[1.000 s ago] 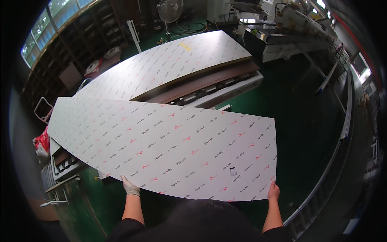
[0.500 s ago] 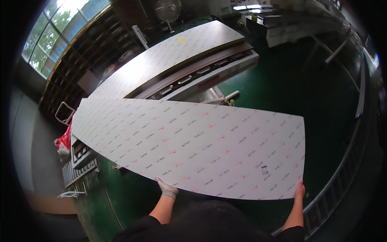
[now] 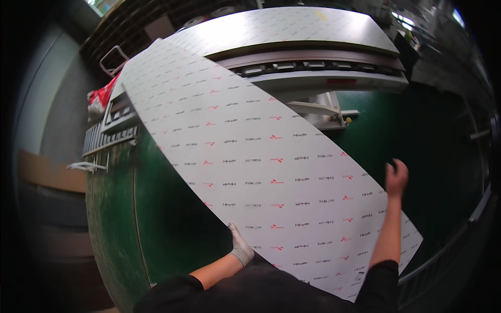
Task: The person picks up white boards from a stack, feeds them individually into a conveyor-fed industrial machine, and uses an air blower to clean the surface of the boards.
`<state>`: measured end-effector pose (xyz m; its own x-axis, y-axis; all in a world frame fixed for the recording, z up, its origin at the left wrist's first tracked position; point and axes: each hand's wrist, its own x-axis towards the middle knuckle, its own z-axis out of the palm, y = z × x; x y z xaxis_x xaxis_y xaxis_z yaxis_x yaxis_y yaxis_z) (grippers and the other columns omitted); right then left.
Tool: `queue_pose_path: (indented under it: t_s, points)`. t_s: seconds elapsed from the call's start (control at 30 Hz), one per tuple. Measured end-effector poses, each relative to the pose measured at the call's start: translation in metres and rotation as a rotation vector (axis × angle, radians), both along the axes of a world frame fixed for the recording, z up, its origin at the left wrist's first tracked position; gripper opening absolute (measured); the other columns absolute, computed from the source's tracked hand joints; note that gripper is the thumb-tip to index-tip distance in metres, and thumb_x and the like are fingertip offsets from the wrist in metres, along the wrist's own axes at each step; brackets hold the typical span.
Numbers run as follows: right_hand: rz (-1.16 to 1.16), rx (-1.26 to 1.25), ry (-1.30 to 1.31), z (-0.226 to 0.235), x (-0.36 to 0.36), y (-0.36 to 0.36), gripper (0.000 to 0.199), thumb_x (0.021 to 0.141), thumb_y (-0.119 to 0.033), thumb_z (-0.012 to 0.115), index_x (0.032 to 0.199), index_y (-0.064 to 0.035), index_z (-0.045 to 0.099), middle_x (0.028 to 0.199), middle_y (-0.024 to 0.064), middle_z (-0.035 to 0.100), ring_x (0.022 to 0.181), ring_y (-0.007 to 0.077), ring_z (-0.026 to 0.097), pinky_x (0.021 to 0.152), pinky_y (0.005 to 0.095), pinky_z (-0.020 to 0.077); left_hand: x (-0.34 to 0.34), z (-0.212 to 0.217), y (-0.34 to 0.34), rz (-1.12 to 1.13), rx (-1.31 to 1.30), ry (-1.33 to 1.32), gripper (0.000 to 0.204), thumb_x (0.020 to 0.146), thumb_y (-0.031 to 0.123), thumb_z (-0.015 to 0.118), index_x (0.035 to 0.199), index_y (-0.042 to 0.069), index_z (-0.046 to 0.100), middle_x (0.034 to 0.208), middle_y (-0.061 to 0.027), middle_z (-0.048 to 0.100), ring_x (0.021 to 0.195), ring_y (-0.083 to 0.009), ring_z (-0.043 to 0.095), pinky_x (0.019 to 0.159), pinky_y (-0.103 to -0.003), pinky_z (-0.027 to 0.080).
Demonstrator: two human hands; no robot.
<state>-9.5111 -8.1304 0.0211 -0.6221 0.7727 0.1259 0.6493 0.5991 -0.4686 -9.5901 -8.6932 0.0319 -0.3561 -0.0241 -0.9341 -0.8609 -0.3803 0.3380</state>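
A long white panel covered with printed film slants from the far left down to my body at the lower right. My left hand, in a pale glove, grips the panel's left edge, thumb on top and fingers hidden underneath. Beyond the panel's right edge is my bare right hand, raised, its fingers curved and apart with nothing in them; that forearm crosses over the panel. The panel's far end lies over the left end of a stack of similar sheets.
The stack rests on a long machine bed or conveyor with a pale side rail. At the left are a red and white bag, a roller rack and a grey wall. The floor is green.
The panel has swung from lying across in front of me to pointing away, its near end now at my body. My right hand has let go of its right end and moved up.
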Motion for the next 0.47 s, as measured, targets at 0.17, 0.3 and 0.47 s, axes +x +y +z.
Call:
queue_pose_path:
  t_s: [0.17,0.3,0.47]
  points:
    - [0.077,-0.869,-0.46,-0.087,-0.172,-0.065,0.069,0.094,-0.068,0.051,0.11,-0.0046,0.073,0.117,0.0203,0.071,0.114,0.0378,0.066,0.096,0.0469,0.0499,-0.022,-0.008,-0.004,-0.032,0.047,0.033,0.099,0.09,0.088,0.024,0.157,0.017,0.035,0.157,-0.0085,0.044,0.142,-0.0342,0.042,0.116,-0.056,0.036]
    - [0.175,-0.464,-0.554,-0.029,-0.167,-0.117,0.073,0.094,-0.072,0.045,0.106,-0.0068,0.075,0.115,0.0183,0.073,0.112,0.0375,0.067,0.094,0.0474,0.0512,0.003,-0.02,-0.021,0.005,0.078,0.067,0.097,0.09,0.088,0.022,0.157,0.019,0.035,0.157,-0.0087,0.044,0.143,-0.0348,0.042,0.117,-0.057,0.035]
    - [0.118,-0.494,-0.613,-0.023,-0.151,-0.117,0.077,0.092,-0.077,0.045,0.107,-0.0078,0.076,0.117,0.0187,0.072,0.114,0.0345,0.067,0.097,0.046,0.0507,-0.014,-0.013,-0.062,-0.222,0.361,-0.047,0.093,0.094,0.084,0.021,0.162,0.021,0.022,0.167,-0.0059,0.027,0.153,-0.0342,0.027,0.119,-0.062,0.028]
